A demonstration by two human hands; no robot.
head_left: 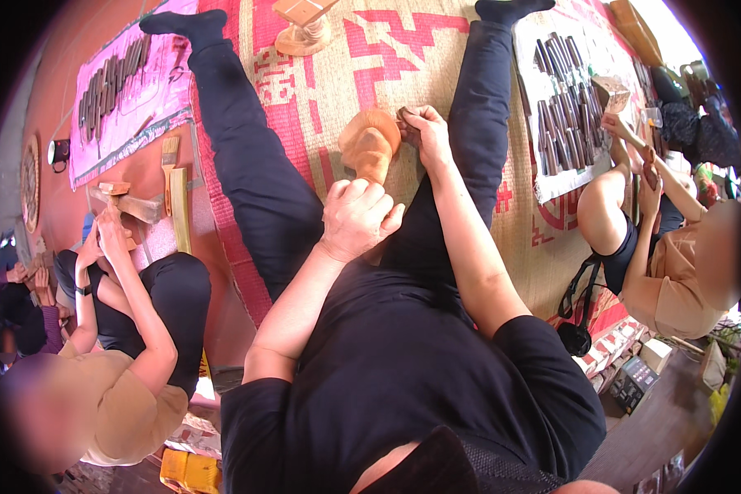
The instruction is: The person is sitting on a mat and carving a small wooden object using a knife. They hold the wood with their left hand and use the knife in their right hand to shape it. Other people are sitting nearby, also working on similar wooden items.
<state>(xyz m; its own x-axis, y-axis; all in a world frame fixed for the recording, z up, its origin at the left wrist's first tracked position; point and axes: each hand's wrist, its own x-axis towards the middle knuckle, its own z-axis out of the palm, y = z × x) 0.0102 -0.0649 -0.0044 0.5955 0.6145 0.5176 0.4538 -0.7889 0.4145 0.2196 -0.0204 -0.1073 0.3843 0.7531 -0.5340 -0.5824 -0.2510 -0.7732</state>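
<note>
Between my outstretched legs I hold a carved wooden piece (370, 142), light brown, with a broad rounded top and a narrower stem. My left hand (357, 217) is closed round its near, narrow end, the fingers partly hidden behind the knuckles. At the right side of the broad top, my right hand (427, 136) pinches a small dark piece (405, 118) whose kind is too small to tell. That small piece is at or very near the wood's edge; whether it touches is unclear.
A wooden stand (303, 37) is on the patterned mat (346, 82) ahead. Rows of carving tools (111, 90) lie on a pink cloth at left, more dark-handled tools (564, 123) on white cloth at right. A brush (170, 156) lies left. Co-workers sit on both sides, handling wood.
</note>
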